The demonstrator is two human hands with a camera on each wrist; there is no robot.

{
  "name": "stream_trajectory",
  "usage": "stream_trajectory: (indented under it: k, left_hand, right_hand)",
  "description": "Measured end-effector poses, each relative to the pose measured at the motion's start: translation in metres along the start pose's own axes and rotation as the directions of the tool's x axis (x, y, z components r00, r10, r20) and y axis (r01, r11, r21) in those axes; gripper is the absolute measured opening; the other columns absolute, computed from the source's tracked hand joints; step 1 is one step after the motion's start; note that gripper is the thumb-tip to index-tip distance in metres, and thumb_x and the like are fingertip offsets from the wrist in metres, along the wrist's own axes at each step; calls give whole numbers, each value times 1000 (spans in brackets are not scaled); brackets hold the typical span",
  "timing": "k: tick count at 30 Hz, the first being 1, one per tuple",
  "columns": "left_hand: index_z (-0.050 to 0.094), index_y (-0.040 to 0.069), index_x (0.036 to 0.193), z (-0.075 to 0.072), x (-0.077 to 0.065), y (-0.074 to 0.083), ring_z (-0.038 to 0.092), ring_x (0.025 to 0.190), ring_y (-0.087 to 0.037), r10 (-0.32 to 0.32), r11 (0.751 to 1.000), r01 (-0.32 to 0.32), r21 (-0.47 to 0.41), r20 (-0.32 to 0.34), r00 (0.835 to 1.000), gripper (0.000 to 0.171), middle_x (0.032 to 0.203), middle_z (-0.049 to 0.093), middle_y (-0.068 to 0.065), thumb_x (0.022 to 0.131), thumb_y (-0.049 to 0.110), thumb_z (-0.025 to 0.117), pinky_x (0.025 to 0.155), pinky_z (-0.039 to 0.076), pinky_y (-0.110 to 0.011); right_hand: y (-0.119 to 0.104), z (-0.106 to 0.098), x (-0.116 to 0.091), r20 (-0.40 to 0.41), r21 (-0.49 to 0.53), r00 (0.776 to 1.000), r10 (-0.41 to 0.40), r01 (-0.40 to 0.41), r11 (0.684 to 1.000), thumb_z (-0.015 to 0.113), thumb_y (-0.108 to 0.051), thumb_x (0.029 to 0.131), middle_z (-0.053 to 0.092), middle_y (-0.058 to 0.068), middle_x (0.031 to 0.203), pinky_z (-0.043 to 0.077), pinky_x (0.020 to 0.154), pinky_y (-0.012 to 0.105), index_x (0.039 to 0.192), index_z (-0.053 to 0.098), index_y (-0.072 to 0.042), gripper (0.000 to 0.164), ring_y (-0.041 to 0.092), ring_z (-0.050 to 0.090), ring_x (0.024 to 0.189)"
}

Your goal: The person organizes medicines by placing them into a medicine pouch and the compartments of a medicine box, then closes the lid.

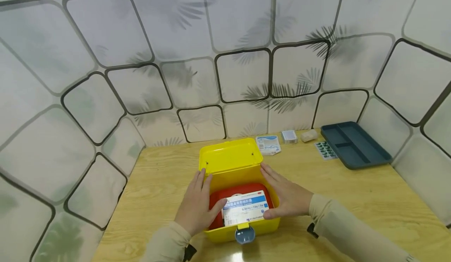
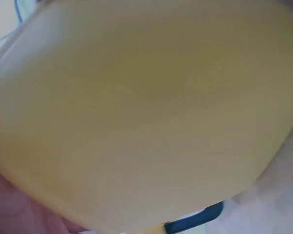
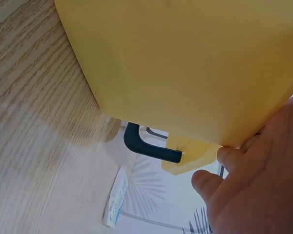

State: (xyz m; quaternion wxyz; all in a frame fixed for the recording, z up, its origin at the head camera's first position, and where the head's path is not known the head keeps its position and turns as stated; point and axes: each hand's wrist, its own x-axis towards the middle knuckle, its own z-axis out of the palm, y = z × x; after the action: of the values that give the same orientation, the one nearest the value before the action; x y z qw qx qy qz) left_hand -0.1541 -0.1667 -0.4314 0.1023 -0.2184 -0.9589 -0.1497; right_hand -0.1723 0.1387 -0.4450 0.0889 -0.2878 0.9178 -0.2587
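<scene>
A yellow plastic box (image 1: 257, 224) stands on the table with its lid (image 1: 230, 156) raised back. Inside it lies a white and blue medicine carton (image 1: 244, 211), on top of a red case (image 1: 216, 199). My left hand (image 1: 197, 203) rests along the box's left side, fingers extended toward the lid and thumb over the carton's left edge. On the opposite side my right hand (image 1: 289, 193) rests with straight fingers along the rim, its thumb at the carton's right corner. The box's wall (image 2: 146, 117) fills most of the left wrist view. A dark handle (image 3: 149, 148) shows in the right wrist view.
A blue-grey latch (image 1: 244, 235) hangs at the box's front. Along the back of the table lie a surgical packet (image 1: 268, 145), a small carton (image 1: 289, 136), a beige roll (image 1: 309, 135) and a green pill blister (image 1: 325, 150). A dark divided tray (image 1: 373, 148) is at the back right.
</scene>
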Motion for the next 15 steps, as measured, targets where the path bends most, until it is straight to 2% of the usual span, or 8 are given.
stream_trajectory:
  k: [3,6,9,11,15]
  left_hand:
    - [28,-2,148,3,-5,1,17,144,-36,-110,994,108,34,78,991,91,156,18,-21,91,67,44,114,22,-53]
    - [21,-1,151,5,-5,1,13,145,-32,-186,982,182,49,118,975,100,159,13,-17,88,76,33,114,19,-55]
    - [20,1,152,6,-4,1,12,146,-30,-211,977,205,55,136,968,104,159,12,-15,85,81,24,114,18,-56]
    - [19,1,152,6,-4,1,13,146,-30,-210,978,205,48,144,967,104,159,12,-14,85,81,22,114,18,-56]
    - [20,1,152,7,-3,0,14,145,-29,-205,979,202,39,141,968,102,159,13,-14,86,80,21,114,19,-56]
  right_hand:
    - [-2,1,0,-4,-6,1000,-2,2,1000,66,-71,72,-6,2,161,25,112,52,155,5,-10,119,23,5,146]
    - [-2,1,-1,-8,2,1000,-13,13,1000,66,-70,73,-6,4,161,24,112,53,154,5,-9,119,24,5,146]
    - [2,-2,-1,-17,47,1000,-4,5,999,66,-66,77,-5,5,161,23,112,54,155,5,-9,114,26,6,146]
    - [11,-7,1,-47,104,999,27,-22,994,63,-60,84,-1,7,161,22,112,57,155,7,-9,104,30,9,146]
    - [43,-23,14,-129,118,979,158,-143,983,51,-53,94,18,17,158,26,108,62,153,19,-6,82,41,23,141]
